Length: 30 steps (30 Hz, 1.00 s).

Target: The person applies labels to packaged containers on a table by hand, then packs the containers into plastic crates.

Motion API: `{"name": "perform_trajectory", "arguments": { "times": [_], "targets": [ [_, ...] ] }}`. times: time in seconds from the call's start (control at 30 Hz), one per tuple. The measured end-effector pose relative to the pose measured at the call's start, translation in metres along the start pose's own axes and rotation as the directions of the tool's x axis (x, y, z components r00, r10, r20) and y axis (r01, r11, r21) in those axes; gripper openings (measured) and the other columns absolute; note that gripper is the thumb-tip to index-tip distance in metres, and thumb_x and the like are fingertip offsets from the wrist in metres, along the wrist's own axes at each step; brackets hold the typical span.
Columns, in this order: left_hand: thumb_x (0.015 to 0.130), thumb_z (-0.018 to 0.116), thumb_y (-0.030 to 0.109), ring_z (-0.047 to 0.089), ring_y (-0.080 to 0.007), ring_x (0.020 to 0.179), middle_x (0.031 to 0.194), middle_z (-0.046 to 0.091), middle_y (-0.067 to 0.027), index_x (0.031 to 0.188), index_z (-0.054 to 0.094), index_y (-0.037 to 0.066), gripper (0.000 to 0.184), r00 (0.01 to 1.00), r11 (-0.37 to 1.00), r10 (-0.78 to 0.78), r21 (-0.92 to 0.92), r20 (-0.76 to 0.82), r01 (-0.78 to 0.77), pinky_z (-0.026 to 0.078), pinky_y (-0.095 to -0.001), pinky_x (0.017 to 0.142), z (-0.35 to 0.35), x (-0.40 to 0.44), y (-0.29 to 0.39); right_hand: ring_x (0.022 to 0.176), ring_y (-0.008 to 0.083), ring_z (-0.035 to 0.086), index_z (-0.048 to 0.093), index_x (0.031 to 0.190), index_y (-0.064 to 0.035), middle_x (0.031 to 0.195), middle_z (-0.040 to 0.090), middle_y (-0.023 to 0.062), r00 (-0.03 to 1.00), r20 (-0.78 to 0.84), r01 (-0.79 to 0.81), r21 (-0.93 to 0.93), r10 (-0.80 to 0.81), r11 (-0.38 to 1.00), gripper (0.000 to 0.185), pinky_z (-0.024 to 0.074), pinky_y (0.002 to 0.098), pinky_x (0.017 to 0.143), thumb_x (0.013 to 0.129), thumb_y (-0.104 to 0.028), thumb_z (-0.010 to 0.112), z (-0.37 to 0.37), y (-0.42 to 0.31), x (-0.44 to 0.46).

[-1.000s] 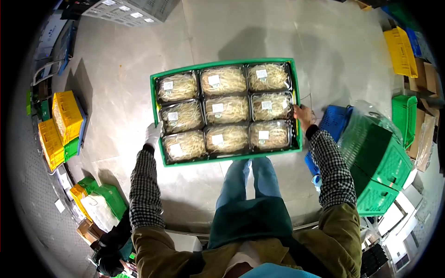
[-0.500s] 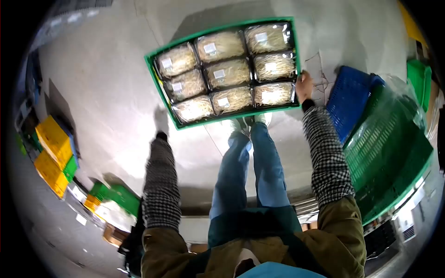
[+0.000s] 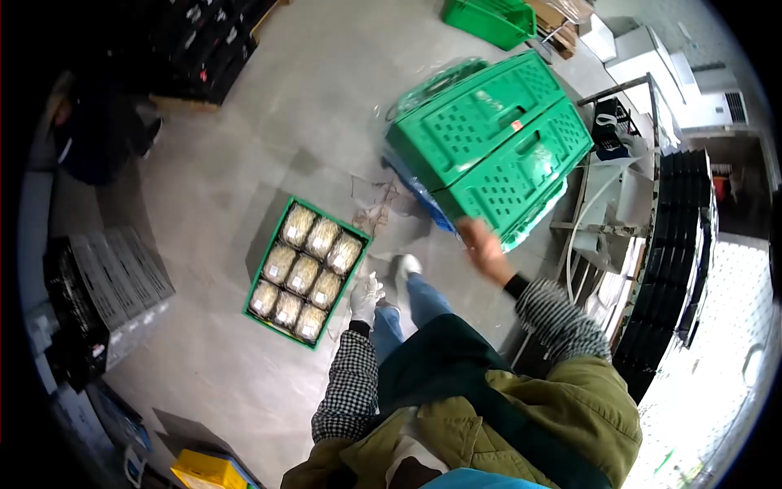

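Observation:
A green crate (image 3: 259, 281) with rows of clear-wrapped black trays of pale, thin strands (image 3: 303, 275) stands on the floor to my left. Beside its right rim is my left hand (image 3: 366, 300) in a white glove, fingers loosely apart with nothing visible in them. My right hand (image 3: 485, 251), bare and smeared by motion, is in front of the near edge of the stacked green crates (image 3: 497, 138). Whether it touches them I cannot tell. Blue plastic (image 3: 428, 200) shows under the stack, and clear film lies around it.
Black crates (image 3: 204, 49) are stacked on a pallet at the upper left, near a person (image 3: 102, 134). Boxes (image 3: 114, 285) stand at left, a yellow crate (image 3: 208, 470) at lower left. To the right are a metal rack (image 3: 607, 224) and stacked black trays (image 3: 668, 261).
My view has swung right, so the filled crate now appears lower left and the green stack nearer the middle. My right hand has let go of the filled crate's rim and moved to the stack.

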<state>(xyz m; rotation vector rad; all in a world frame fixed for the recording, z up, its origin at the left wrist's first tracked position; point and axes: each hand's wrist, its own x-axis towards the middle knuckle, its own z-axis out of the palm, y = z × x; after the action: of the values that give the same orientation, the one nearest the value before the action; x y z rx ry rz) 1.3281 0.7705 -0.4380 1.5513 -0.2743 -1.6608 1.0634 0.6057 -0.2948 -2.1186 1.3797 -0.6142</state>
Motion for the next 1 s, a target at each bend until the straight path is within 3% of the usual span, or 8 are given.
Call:
{"name": "perform_trajectory", "arguments": {
  "times": [0.1, 0.17, 0.4, 0.47, 0.6, 0.77, 0.93, 1.0],
  "targets": [
    [0.092, 0.055, 0.013, 0.056, -0.0116, 0.077, 0.1, 0.057, -0.0049, 0.122, 0.049, 0.002, 0.032, 0.959, 0.952, 0.279, 0.15, -0.054, -0.268, 0.049, -0.0228, 0.064, 0.033, -0.001, 0.046, 0.087, 0.0343, 0.055, 0.053, 0.1, -0.0055, 0.095, 0.055, 0.0158, 0.953, -0.301, -0.069, -0.328, -0.035, 0.942, 0.022, 0.0468, 0.0401, 0.07, 0.078, -0.003, 0.055, -0.079, 0.073, 0.081],
    [0.09, 0.058, 0.015, 0.055, -0.0095, 0.069, 0.094, 0.06, -0.0034, 0.12, 0.052, 0.002, 0.033, 0.779, 0.666, 0.626, 0.491, 0.043, -0.562, 0.048, -0.0229, 0.063, 0.065, 0.0, 0.076, 0.086, 0.0318, 0.052, 0.055, 0.1, -0.0071, 0.09, 0.053, 0.0132, 0.971, -0.191, 0.021, -0.537, -0.146, 0.843, 0.024, 0.0452, 0.04, 0.072, 0.075, -0.004, 0.055, -0.1, 0.132, 0.133],
    [0.088, 0.057, 0.012, 0.057, -0.0074, 0.083, 0.1, 0.063, -0.0034, 0.122, 0.055, 0.006, 0.035, 0.931, 0.846, 0.347, 0.391, 0.112, -0.362, 0.047, -0.0214, 0.076, 0.278, 0.008, 0.123, 0.098, 0.0253, 0.052, 0.059, 0.093, -0.0119, 0.093, 0.058, 0.0063, 0.83, 0.545, 0.494, -0.614, -0.123, 0.615, 0.02, 0.0406, 0.0389, 0.08, 0.083, -0.03, 0.06, -0.1, 0.246, 0.233],
    [0.087, 0.056, 0.021, 0.061, -0.0293, 0.081, 0.091, 0.064, -0.0123, 0.114, 0.06, 0.012, 0.029, 0.791, 0.557, 0.586, 0.621, 0.176, -0.551, 0.048, -0.0373, 0.075, 0.338, 0.039, 0.13, 0.091, 0.0261, 0.055, 0.06, 0.091, -0.0123, 0.087, 0.058, 0.0076, 0.773, 0.6, 0.549, -0.469, -0.206, 0.692, 0.02, 0.0407, 0.038, 0.078, 0.082, -0.03, 0.061, -0.128, 0.234, 0.254],
    [0.083, 0.06, 0.015, 0.056, -0.0301, 0.099, 0.107, 0.06, -0.0105, 0.116, 0.055, 0.01, 0.034, 0.527, -0.015, 0.788, 0.865, 0.32, -0.502, 0.046, -0.0396, 0.083, 0.416, 0.129, 0.158, 0.082, 0.0202, 0.055, 0.064, 0.079, -0.0176, 0.076, 0.057, 0.0008, 0.68, 0.29, 0.725, -0.402, -0.673, 0.559, 0.026, 0.0407, 0.0339, 0.075, 0.081, -0.042, 0.056, -0.194, 0.198, 0.325],
    [0.089, 0.048, 0.038, 0.059, -0.0332, 0.09, 0.095, 0.062, -0.0132, 0.108, 0.061, 0.011, 0.036, 0.866, -0.058, 0.444, 0.972, 0.23, -0.228, 0.047, -0.0458, 0.073, 0.443, 0.164, 0.177, 0.083, 0.0199, 0.053, 0.058, 0.082, -0.0144, 0.08, 0.051, 0.002, 0.683, 0.009, 0.64, -0.488, -0.73, 0.593, 0.009, 0.0428, 0.0327, 0.07, 0.074, -0.015, 0.055, -0.194, 0.17, 0.381],
    [0.092, 0.042, 0.046, 0.062, -0.0353, 0.076, 0.08, 0.065, -0.0176, 0.089, 0.066, 0.003, 0.05, 0.761, 0.056, -0.175, 0.778, 0.625, -0.626, 0.049, -0.0435, 0.073, 0.477, 0.064, 0.261, 0.074, 0.0265, 0.055, 0.047, 0.088, -0.0078, 0.079, 0.049, 0.01, 0.749, -0.14, 0.626, -0.17, -0.647, 0.761, 0.018, 0.0467, 0.0377, 0.06, 0.079, -0.018, 0.059, -0.197, 0.199, 0.354],
    [0.089, 0.053, 0.038, 0.064, -0.0313, 0.084, 0.088, 0.067, -0.0149, 0.099, 0.067, 0.004, 0.039, 0.765, 0.515, -0.449, 0.834, 0.461, -0.199, 0.05, -0.0401, 0.078, 0.48, 0.051, 0.257, 0.076, 0.0242, 0.06, 0.05, 0.085, -0.0085, 0.079, 0.057, 0.0104, 0.95, 0.129, 0.311, -0.373, -0.283, 0.874, 0.037, 0.0483, 0.0323, 0.055, 0.077, -0.041, 0.066, -0.192, 0.229, 0.317]
  ]
}}
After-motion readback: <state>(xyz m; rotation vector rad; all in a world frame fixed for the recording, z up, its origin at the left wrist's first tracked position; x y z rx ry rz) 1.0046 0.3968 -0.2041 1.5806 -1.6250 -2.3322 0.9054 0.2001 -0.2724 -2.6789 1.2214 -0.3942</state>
